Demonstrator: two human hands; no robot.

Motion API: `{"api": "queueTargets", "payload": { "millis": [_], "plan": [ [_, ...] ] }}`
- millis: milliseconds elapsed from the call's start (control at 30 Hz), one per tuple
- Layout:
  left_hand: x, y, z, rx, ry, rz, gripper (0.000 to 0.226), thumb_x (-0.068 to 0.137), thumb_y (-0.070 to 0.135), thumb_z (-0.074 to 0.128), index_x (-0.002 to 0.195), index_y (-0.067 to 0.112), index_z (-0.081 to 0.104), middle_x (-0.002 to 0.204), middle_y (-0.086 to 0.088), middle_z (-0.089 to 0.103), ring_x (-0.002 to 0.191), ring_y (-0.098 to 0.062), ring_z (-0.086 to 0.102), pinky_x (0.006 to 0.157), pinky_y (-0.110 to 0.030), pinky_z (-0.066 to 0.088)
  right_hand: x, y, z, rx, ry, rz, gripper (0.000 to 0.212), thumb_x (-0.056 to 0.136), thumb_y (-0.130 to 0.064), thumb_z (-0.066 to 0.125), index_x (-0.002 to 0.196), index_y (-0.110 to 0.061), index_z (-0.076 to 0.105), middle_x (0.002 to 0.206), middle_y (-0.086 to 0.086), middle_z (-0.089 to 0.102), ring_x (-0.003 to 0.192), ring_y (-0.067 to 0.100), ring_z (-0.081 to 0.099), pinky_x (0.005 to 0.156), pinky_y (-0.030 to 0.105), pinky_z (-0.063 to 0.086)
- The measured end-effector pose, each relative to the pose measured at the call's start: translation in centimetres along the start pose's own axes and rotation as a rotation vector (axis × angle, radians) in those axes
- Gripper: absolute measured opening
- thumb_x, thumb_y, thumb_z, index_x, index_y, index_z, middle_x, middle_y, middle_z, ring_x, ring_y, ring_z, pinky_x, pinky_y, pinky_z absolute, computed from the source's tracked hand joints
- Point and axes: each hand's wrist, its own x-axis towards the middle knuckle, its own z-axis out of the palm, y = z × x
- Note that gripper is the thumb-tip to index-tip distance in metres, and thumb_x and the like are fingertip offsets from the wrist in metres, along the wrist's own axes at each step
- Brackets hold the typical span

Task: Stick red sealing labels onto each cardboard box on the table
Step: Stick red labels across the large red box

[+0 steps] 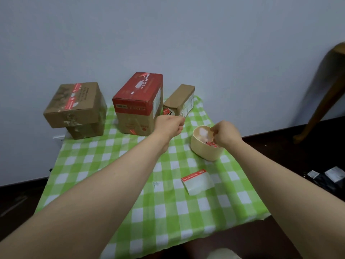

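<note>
Three groups of cardboard boxes stand at the back of the table. On the left are two stacked brown boxes (74,105), the upper one with red labels on top. In the middle is a red-topped box (138,101), and on the right a small brown box (180,99) with a red label (167,111) on its front end. My left hand (170,126) hovers by that box's front corner with its fingers curled; what it holds is hidden. My right hand (225,134) reaches into a cream bowl (205,152) and pinches a pale backing paper (202,132) among red-and-white scraps. A label sheet (197,181) lies on the cloth.
A green-and-white checked cloth (115,165) covers the table, which stands against a pale wall. A curved wooden furniture leg (324,94) stands on the right. Dark floor with small packets (334,173) lies to the right of the table.
</note>
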Motion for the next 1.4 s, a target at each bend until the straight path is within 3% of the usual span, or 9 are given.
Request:
{"api": "queueTargets", "payload": {
  "millis": [267,433,533,633,700,800,1033,1200,1400],
  "plan": [
    [2.9,-1.0,-4.7,0.073,0.298,0.065,0.016,0.077,0.004,0.055,0.076,0.014,0.067,0.072,-0.004,0.053,0.072,-0.025,0.051,0.072,-0.028,0.044,0.8,-3.6,0.1,0.013,0.071,-0.046,0.047,0.084,0.006,0.042,0.124,-0.013,0.059,0.122,0.009,0.061,0.111,0.031,0.058,0.089,0.036,0.048],
    [5.3,0.3,-9.5,0.217,0.519,0.096,0.051,0.085,0.013,0.054,0.135,0.019,0.049,0.136,-0.003,0.049,0.121,-0.023,0.05,0.1,-0.03,0.04,2.5,-11.0,1.5,0.616,0.032,-0.189,0.036,0.084,0.007,0.041,0.107,0.0,0.067,0.094,0.008,0.065,0.091,0.023,0.06,0.092,0.044,0.05],
    [7.3,1.1,-12.2,0.239,0.563,0.099,0.065,0.081,0.013,0.053,0.143,0.019,0.035,0.147,-0.007,0.034,0.132,-0.026,0.039,0.106,-0.037,0.038,3.7,-14.9,2.7,0.758,-0.04,-0.172,0.025,0.091,-0.004,0.043,0.089,0.002,0.067,0.076,0.006,0.057,0.072,0.021,0.05,0.069,0.039,0.047],
    [9.0,1.8,-13.7,0.183,0.489,0.071,0.08,0.08,0.011,0.055,0.15,0.018,0.018,0.154,-0.006,0.025,0.139,-0.027,0.029,0.106,-0.036,0.033,4.9,-17.2,3.7,0.731,-0.123,-0.13,0.035,0.097,-0.025,0.043,0.105,0.005,0.059,0.086,0.01,0.055,0.076,0.02,0.049,0.065,0.03,0.039],
    [9.5,2.1,-14.1,0.131,0.428,0.025,0.083,0.081,0.013,0.057,0.151,0.016,0.012,0.153,-0.007,0.027,0.137,-0.026,0.031,0.108,-0.038,0.029,5.6,-17.9,4.4,0.764,-0.193,-0.078,0.039,0.097,-0.035,0.042,0.112,-0.002,0.057,0.102,0.011,0.06,0.088,0.024,0.055,0.072,0.033,0.043],
    [9.8,2.1,-14.3,0.083,0.352,-0.012,0.068,0.069,0.026,0.06,0.134,0.016,0.041,0.129,-0.009,0.055,0.113,-0.026,0.054,0.101,-0.044,0.042,6.0,-18.8,5.2,0.833,-0.2,-0.054,0.04,0.097,-0.038,0.043,0.113,-0.004,0.058,0.109,0.011,0.062,0.104,0.028,0.058,0.094,0.045,0.048],
    [7.0,1.0,-14.8,0.008,0.327,0.028,0.03,0.083,0.027,0.065,0.108,0.012,0.063,0.101,-0.006,0.069,0.094,-0.023,0.066,0.09,-0.042,0.053,2.2,-18.3,4.9,0.95,-0.149,-0.052,0.026,0.096,-0.026,0.05,0.112,-0.01,0.062,0.099,0.003,0.063,0.097,0.021,0.06,0.09,0.041,0.051],
    [2.2,-0.1,-15.5,0.015,0.373,0.024,0.029,0.079,0.028,0.073,0.101,0.014,0.061,0.101,-0.005,0.068,0.094,-0.024,0.065,0.089,-0.045,0.054,-3.6,-16.9,4.0,1.037,-0.144,-0.093,0.026,0.097,-0.02,0.048,0.119,-0.012,0.061,0.099,-0.002,0.064,0.087,0.01,0.059,0.076,0.027,0.046],
    [-6.3,-0.9,-16.0,0.035,0.383,0.008,0.031,0.08,0.025,0.072,0.104,0.012,0.056,0.101,-0.005,0.064,0.092,-0.021,0.063,0.087,-0.044,0.054,-11.2,-15.6,4.3,0.974,-0.137,-0.092,0.026,0.096,-0.022,0.049,0.117,-0.017,0.063,0.105,0.0,0.068,0.098,0.017,0.063,0.09,0.039,0.051]
  ]
}}
